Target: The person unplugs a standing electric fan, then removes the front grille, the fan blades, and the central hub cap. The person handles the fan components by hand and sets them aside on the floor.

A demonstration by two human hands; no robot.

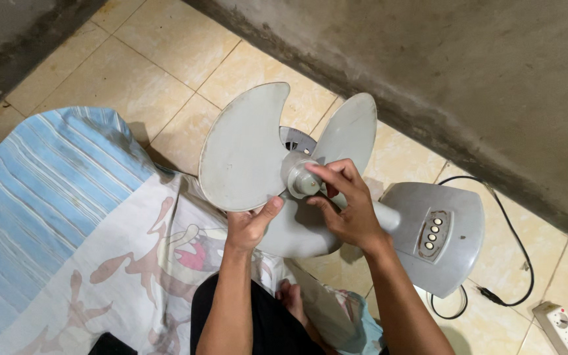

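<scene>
Nearest the camera, the person's dark-clad lap (251, 315) and a bare foot (292, 297) sit just below the grey fan blade (248, 158), which serves as the landmark. On the near edge of that blade the left hand (251, 223) is closed, thumb pressed on the plastic. At the blade's centre the right hand (346, 204) curls its fingertips around the small hub cap (304, 179), gripping it. Left of the blade lies a striped and patterned cloth (67, 217) over the tiled floor (165, 59). Right of the blade sits the fan base (438, 236) with a column of round buttons, and beyond it a black cord (514, 243) loops toward a white power strip (563, 325). Behind the blade the motor housing (295, 139) peeks out, and farther still runs a rough concrete wall (461, 85).

Judging from this, the thin blade could flex or crack if the left hand squeezes too hard, and the cap could slip from the fingertips and roll off across the tiles.
</scene>
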